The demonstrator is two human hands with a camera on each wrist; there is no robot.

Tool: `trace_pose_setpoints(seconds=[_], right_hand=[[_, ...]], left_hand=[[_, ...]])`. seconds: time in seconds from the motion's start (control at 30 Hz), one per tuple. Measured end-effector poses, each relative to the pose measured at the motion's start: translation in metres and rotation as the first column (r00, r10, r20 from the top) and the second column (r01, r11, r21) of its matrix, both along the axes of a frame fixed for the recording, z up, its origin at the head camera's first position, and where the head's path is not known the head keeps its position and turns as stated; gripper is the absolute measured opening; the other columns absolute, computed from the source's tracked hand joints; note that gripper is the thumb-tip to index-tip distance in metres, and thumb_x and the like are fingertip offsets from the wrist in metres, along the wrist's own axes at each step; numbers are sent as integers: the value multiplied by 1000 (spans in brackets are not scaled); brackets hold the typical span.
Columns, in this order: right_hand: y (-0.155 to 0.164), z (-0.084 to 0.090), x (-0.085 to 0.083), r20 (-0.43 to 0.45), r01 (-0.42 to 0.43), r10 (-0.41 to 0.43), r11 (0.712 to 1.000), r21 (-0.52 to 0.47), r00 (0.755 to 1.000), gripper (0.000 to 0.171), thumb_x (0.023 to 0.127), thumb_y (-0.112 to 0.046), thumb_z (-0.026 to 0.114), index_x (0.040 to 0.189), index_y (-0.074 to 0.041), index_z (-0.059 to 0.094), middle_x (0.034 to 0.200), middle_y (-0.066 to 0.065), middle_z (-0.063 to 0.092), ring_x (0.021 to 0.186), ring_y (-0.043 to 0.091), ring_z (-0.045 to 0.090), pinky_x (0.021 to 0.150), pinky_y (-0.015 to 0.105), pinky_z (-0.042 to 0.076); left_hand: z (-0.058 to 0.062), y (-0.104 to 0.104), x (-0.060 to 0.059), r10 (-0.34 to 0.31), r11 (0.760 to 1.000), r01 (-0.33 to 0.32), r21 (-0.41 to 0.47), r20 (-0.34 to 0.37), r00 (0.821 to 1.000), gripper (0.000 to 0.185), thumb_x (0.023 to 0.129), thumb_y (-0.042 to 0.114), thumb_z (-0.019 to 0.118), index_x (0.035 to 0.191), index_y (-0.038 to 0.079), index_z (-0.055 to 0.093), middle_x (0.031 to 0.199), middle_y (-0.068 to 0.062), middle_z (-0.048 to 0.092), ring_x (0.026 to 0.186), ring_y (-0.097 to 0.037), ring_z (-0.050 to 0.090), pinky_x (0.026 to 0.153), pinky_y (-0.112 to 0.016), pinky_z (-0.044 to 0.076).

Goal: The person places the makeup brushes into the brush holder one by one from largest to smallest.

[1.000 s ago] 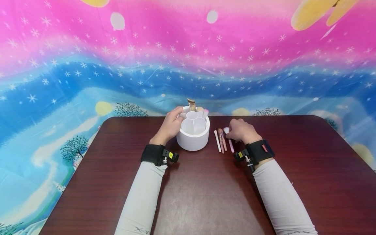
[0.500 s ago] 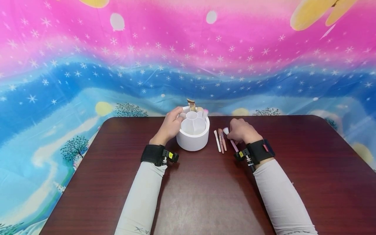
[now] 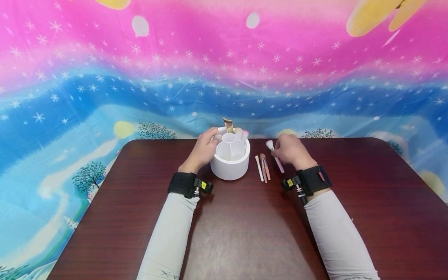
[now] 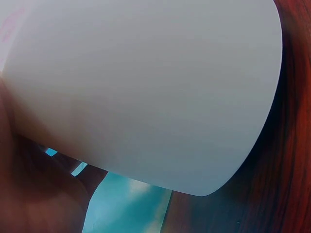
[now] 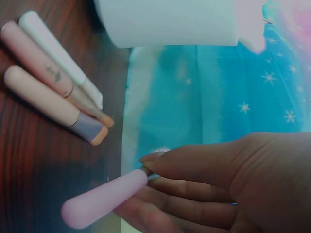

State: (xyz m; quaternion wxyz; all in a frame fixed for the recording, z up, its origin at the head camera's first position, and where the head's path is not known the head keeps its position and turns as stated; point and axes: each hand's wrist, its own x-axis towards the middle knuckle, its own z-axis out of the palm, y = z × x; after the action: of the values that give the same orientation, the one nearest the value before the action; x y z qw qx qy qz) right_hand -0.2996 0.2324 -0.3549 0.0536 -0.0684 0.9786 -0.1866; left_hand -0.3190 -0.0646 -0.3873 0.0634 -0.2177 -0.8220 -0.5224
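Lifting the pink brush (image 3: 279, 163) off the table (image 3: 245, 233), my right hand (image 3: 290, 151) pinches its shaft; bristles point up and away, handle slanting back toward me. My left hand (image 3: 202, 151) grips the white organizer (image 3: 230, 163). I reckon tipping it upright, handle down, suits dropping into a compartment.

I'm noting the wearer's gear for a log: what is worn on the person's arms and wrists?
Both arms wear long, light grey sleeves; the left sleeve has small dark lettering near its lower end. Each wrist carries a black strap: the left strap holds a small black camera with a yellow mark, the right strap a similar camera and a small red tag. The left hand and right hand are bare.
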Motion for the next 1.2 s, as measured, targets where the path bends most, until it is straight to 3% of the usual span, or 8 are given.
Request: trace_pose_setpoints(seconds=[0.17,0.4,0.53,0.9,1.2], right_hand=[[-2,5,1,-46,-15,12,998,-66,999,27,94,-10,67,67,-4,71,69,7,70,62,21,67,69,38,49],[-5,16,6,-52,-16,8,989,-149,999,16,95,-11,68,90,1,75,78,11,74,72,28,70,74,42,52],[-8,24,10,-110,-39,16,976,-215,994,14,95,-10,69,93,3,74,82,12,75,79,31,74,78,45,54],[-20,40,20,-304,-92,6,958,-270,953,13,95,-11,71,100,1,73,95,17,75,87,30,71,79,46,56],[-27,47,27,-392,-118,-32,928,-353,919,11,94,-9,72,98,1,71,95,17,75,88,30,73,82,44,57]], left_hand=[[-1,0,-1,3,1000,-3,1,6,1000,19,97,-1,43,80,7,43,135,-7,61,127,-24,52,105,-48,42],[-1,1,-1,1,1000,-1,-1,3,1000,19,97,-1,42,80,7,42,135,-7,61,124,-25,51,100,-46,41],[-1,1,0,1,1000,-1,-8,3,1000,19,98,-1,42,80,7,42,137,-8,61,126,-24,51,102,-47,41],[-1,0,0,0,1000,0,7,5,1000,19,97,-1,42,80,7,41,134,-8,61,122,-25,52,99,-46,41],[0,1,0,-5,1000,5,16,-6,1000,19,96,-3,42,79,6,43,134,-9,62,124,-25,52,102,-47,42]])
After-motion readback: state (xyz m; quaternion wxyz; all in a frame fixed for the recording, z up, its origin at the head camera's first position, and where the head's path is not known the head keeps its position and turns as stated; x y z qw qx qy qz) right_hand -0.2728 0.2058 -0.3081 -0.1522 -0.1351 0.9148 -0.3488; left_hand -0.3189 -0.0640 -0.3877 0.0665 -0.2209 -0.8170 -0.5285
